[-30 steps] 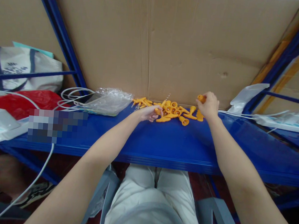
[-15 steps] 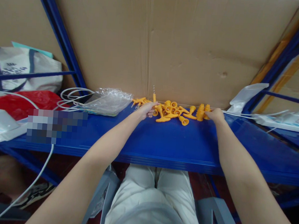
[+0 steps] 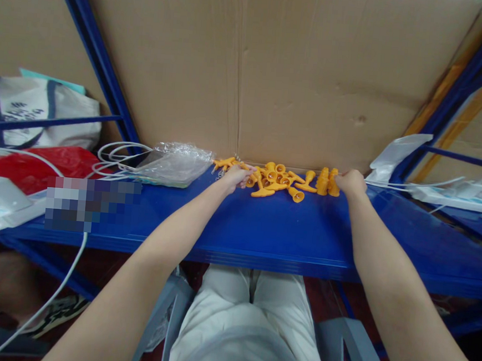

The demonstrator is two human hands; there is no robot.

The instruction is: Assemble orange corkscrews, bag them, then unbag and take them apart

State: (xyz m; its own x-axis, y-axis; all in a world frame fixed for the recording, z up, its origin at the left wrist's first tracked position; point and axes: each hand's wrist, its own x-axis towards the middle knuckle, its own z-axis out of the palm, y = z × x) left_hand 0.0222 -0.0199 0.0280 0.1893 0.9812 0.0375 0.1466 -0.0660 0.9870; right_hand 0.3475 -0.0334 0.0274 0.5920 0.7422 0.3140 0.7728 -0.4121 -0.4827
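Observation:
My left hand (image 3: 238, 178) is closed at the left part of a heap of orange-yellow plastic pieces. At its thumb shows a bit of yellow, seemingly a corkscrew laid flat, its screw hidden. Just left lie several yellow corkscrews (image 3: 225, 163) with thin metal spirals. Between my hands are scattered T-shaped handles (image 3: 263, 193) and hollow bell-shaped caps (image 3: 296, 195). Over on the right, the fingers of my right hand (image 3: 350, 183) are closed at a yellow upright piece (image 3: 333, 183); its fingertips are partly hidden. A similar upright piece (image 3: 322, 182) stands beside it.
A clear plastic bag (image 3: 175, 164) and coiled white cables (image 3: 115, 157) lie left on the blue shelf (image 3: 278, 233). Cardboard (image 3: 308, 74) walls the back. Further left are a red bag (image 3: 54, 163) and a canvas bag (image 3: 62, 113). A white power strip (image 3: 460, 199) lies right.
The corkscrew that stood upright at my left hand, spiral pointing up, no longer shows upright. My right hand has shifted slightly right and up, beside the standing yellow pieces.

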